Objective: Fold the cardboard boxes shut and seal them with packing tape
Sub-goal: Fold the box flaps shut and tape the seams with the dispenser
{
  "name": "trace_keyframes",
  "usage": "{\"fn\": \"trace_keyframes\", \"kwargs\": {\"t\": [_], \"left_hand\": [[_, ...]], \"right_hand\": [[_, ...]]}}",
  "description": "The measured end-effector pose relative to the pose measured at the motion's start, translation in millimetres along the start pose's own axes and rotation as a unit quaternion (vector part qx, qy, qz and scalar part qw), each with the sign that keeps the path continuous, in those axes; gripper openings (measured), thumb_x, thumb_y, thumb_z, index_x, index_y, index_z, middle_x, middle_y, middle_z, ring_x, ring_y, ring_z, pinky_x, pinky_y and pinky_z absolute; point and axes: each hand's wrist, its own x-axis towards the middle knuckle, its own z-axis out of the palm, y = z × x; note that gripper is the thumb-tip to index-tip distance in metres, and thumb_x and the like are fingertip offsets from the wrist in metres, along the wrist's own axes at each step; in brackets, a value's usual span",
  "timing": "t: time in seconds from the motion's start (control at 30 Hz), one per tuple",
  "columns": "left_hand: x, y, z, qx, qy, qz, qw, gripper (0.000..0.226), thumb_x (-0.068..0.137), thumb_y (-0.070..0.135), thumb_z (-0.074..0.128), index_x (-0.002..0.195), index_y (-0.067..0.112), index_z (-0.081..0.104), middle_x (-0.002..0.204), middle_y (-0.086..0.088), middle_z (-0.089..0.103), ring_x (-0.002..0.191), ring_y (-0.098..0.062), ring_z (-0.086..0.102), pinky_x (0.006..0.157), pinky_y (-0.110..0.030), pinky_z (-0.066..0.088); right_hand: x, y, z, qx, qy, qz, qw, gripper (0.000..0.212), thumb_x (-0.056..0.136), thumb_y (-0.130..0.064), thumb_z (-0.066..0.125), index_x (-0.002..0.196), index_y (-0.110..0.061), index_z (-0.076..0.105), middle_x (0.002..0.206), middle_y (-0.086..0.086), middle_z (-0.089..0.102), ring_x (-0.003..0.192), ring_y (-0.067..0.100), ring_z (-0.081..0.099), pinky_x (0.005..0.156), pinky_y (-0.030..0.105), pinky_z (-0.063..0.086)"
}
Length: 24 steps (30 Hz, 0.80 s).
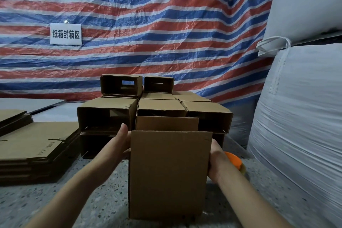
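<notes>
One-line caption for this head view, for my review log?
Both hands, left and right, hold an upright open cardboard box by its sides before stacked boxes; flattened cartons lie left.

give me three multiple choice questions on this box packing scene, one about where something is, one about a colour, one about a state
1. Where is the stack of flat cardboard sheets?
A. left of the held box
B. on the white sacks
C. behind the tarp

2. What colour is the object beside the right hand?
A. green
B. orange
C. black

3. How is the held box now?
A. taped shut
B. crushed flat
C. top flap still up, a hand on each side

Answers: A, the sheets lie at the left; B, it shows orange; C, a flap stands up and the left hand and right hand flank the box.
</notes>
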Motion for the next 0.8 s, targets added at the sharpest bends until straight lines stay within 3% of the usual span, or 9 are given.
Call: {"fn": "trace_keyframes", "kwargs": {"t": [0.07, 0.17, 0.23, 0.33, 0.43, 0.5, 0.57, 0.63, 0.8], "left_hand": [[1.5, 2.5, 1.3, 0.004, 0.006, -0.022, 1.0, 0.09, 0.059, 0.095, 0.048, 0.115, 0.028, 0.07, 0.118, 0.001, 0.071, 0.112, -0.016, 0.066, 0.099, -0.042, 0.043], [4.8, 8.1, 8.5, 0.025, 0.057, -0.044, 0.997, 0.06, 0.067, 0.076, 0.054, 0.1, 0.028, 0.071, 0.111, -0.003, 0.073, 0.096, -0.011, 0.07, 0.095, -0.04, 0.046], [3.5, 8.8, 7.4, 0.054, 0.046, -0.044, 0.997, 0.072, 0.062, 0.083, 0.061, 0.11, 0.029, 0.064, 0.112, 0.0, 0.072, 0.098, -0.013, 0.07, 0.091, -0.036, 0.05], [-1.5, 10.8, 7.2, 0.065, 0.032, -0.034, 0.997, 0.093, 0.045, 0.093, 0.063, 0.116, 0.033, 0.061, 0.107, 0.016, 0.071, 0.1, -0.006, 0.069, 0.084, -0.028, 0.05], [1.1, 9.7, 10.0, 0.053, 0.055, -0.035, 0.996, 0.087, 0.047, 0.092, 0.062, 0.113, 0.035, 0.063, 0.102, 0.017, 0.072, 0.096, -0.005, 0.069, 0.082, -0.028, 0.049], [3.7, 9.1, 11.0, 0.036, 0.063, -0.039, 0.997, 0.064, 0.063, 0.081, 0.066, 0.106, 0.034, 0.069, 0.098, 0.011, 0.073, 0.092, -0.009, 0.07, 0.081, -0.03, 0.049], [4.6, 8.4, 13.4, 0.027, 0.072, -0.04, 0.996, 0.041, 0.072, 0.063, 0.066, 0.092, 0.028, 0.073, 0.088, 0.003, 0.073, 0.079, -0.013, 0.07, 0.074, -0.028, 0.048], [7.1, 7.3, 16.7, 0.01, 0.091, -0.042, 0.995, 0.034, 0.072, 0.05, 0.068, 0.087, 0.02, 0.069, 0.083, -0.003, 0.068, 0.07, -0.015, 0.063, 0.065, -0.027, 0.044], [11.2, 5.4, 20.1, -0.047, 0.131, -0.035, 0.99, 0.037, 0.077, 0.029, 0.072, 0.109, 0.023, 0.056, 0.106, -0.007, 0.064, 0.085, -0.022, 0.062, 0.062, -0.029, 0.048]], "right_hand": [[2.6, 2.8, -0.6, -0.006, 0.003, 0.001, 1.0, 0.052, 0.107, -0.028, 0.041, 0.059, -0.018, 0.059, 0.06, 0.002, 0.06, 0.048, 0.014, 0.058, 0.046, 0.023, 0.049], [0.6, 0.6, 1.2, -0.014, 0.002, 0.008, 1.0, 0.046, 0.107, -0.032, 0.041, 0.066, -0.016, 0.053, 0.059, 0.001, 0.058, 0.047, 0.012, 0.053, 0.044, 0.021, 0.048], [1.9, 0.1, 1.2, -0.016, -0.003, 0.008, 1.0, 0.051, 0.107, -0.036, 0.041, 0.062, -0.016, 0.056, 0.054, -0.001, 0.058, 0.043, 0.01, 0.053, 0.042, 0.02, 0.046], [5.9, 2.7, -3.0, 0.003, -0.021, -0.001, 1.0, 0.07, 0.106, -0.034, 0.041, 0.04, -0.021, 0.059, 0.048, -0.003, 0.057, 0.04, 0.01, 0.055, 0.044, 0.021, 0.046], [6.3, 6.4, -5.1, 0.022, -0.054, -0.027, 0.998, 0.072, 0.106, -0.034, 0.038, 0.038, -0.021, 0.06, 0.051, -0.001, 0.06, 0.043, 0.013, 0.059, 0.045, 0.022, 0.05], [6.3, 6.6, -5.7, 0.045, -0.074, -0.038, 0.995, 0.066, 0.105, -0.039, 0.037, 0.05, -0.021, 0.071, 0.06, 0.003, 0.067, 0.052, 0.016, 0.067, 0.047, 0.025, 0.054], [4.6, 5.1, -5.4, 0.055, -0.082, -0.048, 0.994, 0.05, 0.104, -0.043, 0.04, 0.085, -0.016, 0.078, 0.078, 0.009, 0.074, 0.067, 0.022, 0.073, 0.054, 0.029, 0.057], [5.9, 6.6, -5.6, 0.067, -0.088, -0.051, 0.993, 0.046, 0.103, -0.048, 0.043, 0.112, -0.011, 0.07, 0.094, 0.014, 0.076, 0.081, 0.028, 0.075, 0.061, 0.033, 0.058], [6.5, 8.5, -6.0, 0.106, -0.128, -0.051, 0.985, 0.07, 0.093, -0.075, 0.035, 0.121, -0.019, 0.066, 0.108, 0.016, 0.076, 0.095, 0.03, 0.076, 0.07, 0.038, 0.061]]}}
